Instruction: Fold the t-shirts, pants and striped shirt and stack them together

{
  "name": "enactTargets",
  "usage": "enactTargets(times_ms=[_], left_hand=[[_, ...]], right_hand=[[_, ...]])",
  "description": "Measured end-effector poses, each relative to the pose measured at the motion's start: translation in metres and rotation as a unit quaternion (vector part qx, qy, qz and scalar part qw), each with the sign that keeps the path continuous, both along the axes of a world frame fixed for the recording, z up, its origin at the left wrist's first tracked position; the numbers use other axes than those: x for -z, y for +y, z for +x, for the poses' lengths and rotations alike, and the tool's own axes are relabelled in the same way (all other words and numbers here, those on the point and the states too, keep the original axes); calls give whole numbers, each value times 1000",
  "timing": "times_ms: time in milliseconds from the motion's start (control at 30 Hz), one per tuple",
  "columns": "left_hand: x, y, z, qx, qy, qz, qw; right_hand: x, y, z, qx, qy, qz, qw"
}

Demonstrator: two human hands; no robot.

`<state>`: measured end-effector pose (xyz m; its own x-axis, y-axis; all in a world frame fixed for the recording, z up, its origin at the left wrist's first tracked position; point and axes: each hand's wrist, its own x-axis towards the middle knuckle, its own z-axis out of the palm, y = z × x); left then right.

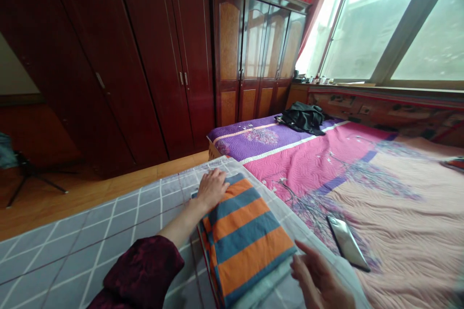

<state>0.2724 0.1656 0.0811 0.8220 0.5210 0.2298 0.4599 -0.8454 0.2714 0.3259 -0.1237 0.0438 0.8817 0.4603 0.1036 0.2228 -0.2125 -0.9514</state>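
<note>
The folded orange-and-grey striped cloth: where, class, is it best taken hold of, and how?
Probably at the striped cloth's right-hand corner, coming from the right with the right grip, pinching from above and below. It lies flat, so a low edge suits pinching; that corner is uncovered, whereas the left grip rests on the far-left edge.
</note>
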Motion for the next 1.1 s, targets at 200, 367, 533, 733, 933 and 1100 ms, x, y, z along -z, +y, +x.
enactTargets(times_ms=[200,367,533,733,933,1100], left_hand=[[23,-30,20,76,43,-11,996],[54,-23,16,42,70,-69,994],[59,-25,14,21,44,-84,995],[56,-27,9,21,26,-119,992],[52,-11,-28,-38,23,-131,990],[29,-26,-40,-68,5,-108,992]], right_hand=[[-17,101,16,-128,-326,-92,932],[34,130,29,-168,-395,-257,866],[55,127,34,-151,-429,-286,843],[60,133,38,-135,-463,-300,823],[67,133,47,-137,-524,-284,791],[78,133,61,-176,-558,-249,772]])
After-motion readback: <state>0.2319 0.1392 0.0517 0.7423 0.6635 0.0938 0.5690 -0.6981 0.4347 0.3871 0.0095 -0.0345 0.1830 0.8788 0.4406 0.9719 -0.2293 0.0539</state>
